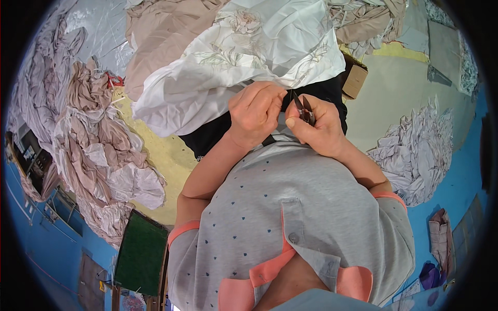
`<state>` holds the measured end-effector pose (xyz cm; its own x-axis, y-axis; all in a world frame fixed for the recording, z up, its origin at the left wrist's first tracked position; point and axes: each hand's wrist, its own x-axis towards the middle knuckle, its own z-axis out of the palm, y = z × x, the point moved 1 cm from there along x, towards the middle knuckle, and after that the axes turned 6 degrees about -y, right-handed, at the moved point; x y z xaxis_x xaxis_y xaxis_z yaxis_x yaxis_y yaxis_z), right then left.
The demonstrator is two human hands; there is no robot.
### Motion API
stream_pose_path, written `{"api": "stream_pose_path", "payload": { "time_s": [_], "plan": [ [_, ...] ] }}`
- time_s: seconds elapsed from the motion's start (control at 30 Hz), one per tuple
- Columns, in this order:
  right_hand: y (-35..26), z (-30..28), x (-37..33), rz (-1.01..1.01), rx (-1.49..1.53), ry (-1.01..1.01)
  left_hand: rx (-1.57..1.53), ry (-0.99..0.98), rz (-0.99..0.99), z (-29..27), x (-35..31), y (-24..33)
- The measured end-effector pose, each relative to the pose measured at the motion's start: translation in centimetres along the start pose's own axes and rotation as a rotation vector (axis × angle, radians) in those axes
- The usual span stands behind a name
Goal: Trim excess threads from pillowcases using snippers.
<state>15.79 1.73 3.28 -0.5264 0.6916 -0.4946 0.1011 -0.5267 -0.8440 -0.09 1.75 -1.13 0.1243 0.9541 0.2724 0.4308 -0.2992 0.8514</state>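
Observation:
My right hand (322,127) is wrapped round a pair of dark thread snips (306,111), their pointed blades facing up and slightly apart. Close beside it, my left hand (256,113) is closed with thumb and fingers pinched together; whatever lies between the fingertips is too small to make out. A white cloth (181,85) with a pale floral print drapes over my dark-clothed lap, its near edge reaching my left hand. The snips' tips point just right of the left fingertips, below the cloth's edge.
Beige fabric (148,49) lies beyond the white cloth. Crumpled beige and white cloth (98,150) is heaped on the left, another pale heap (415,150) on the right. A cardboard box (355,80) stands right of my knees. A dark green panel (140,254) is at lower left.

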Motion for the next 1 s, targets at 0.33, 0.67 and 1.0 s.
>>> {"api": "stream_pose_path", "payload": {
  "time_s": [0.33,0.67,1.0],
  "plan": [
    [1.1,0.6,0.7,-0.342,-0.419,0.076,-1.115,-0.316,-1.109,0.0,0.3,0.7],
    [1.2,-1.3,-0.7,0.291,0.152,0.016,-0.875,-0.268,-0.993,-0.6,-1.3,0.5],
    [2.3,-2.2,0.4,0.33,0.209,-0.038,-0.624,-0.335,-0.897,-0.7,-2.0,0.8]
  ]
}}
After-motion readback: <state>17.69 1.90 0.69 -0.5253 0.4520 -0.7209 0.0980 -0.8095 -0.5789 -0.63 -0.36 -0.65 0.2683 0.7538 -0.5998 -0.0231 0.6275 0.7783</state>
